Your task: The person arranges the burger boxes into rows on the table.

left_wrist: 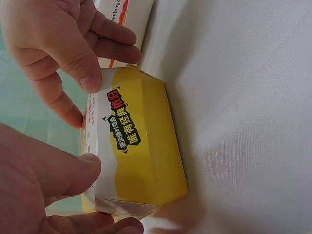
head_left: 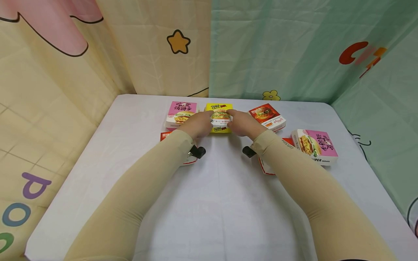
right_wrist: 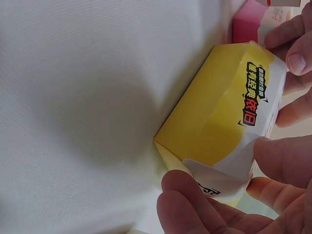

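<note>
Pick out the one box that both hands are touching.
The yellow-and-white box, held between the left hand and the right hand. It alone has broad yellow bands; the others are pink-and-white boxes or red-and-white boxes.

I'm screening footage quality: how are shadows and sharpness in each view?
Head: soft shadows on the white table, the yellow box small, its finest print hard to read; left wrist: the box's large lettering crisp, a soft shadow alongside; right wrist: lettering legible, a broad, soft-edged shadow on the table.
</note>
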The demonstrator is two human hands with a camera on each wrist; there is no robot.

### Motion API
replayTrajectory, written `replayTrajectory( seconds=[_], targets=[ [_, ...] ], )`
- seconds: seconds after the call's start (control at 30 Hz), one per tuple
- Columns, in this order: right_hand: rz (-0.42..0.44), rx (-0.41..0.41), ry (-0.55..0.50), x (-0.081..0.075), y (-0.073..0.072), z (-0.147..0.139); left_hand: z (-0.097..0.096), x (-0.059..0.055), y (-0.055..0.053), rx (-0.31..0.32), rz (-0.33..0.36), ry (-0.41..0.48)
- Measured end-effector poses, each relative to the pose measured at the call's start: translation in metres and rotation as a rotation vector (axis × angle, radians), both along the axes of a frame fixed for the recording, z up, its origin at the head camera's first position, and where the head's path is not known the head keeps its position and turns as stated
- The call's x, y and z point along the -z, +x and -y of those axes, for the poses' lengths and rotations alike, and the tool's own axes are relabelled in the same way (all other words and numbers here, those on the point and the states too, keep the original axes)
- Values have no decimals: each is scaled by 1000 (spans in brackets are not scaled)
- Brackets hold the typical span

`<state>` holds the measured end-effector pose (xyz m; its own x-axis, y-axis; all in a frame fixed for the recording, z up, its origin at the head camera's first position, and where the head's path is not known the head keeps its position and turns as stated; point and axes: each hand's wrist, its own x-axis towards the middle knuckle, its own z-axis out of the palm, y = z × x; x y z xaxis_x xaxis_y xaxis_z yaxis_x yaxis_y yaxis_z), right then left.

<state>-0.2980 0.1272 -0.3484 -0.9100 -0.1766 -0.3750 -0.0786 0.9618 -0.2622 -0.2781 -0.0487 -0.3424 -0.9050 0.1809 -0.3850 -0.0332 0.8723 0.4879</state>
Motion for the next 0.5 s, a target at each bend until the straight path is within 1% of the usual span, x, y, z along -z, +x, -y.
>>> replayTrajectory(
  seconds=[0.27, 0.5],
  targets=[
    [0, 3, -8, 0, 0, 0, 0, -1, -1, 27, -11, -23],
    [12, 25, -48, 0, 0, -2, 0, -3, 0, 36, -3, -29]
  ],
)
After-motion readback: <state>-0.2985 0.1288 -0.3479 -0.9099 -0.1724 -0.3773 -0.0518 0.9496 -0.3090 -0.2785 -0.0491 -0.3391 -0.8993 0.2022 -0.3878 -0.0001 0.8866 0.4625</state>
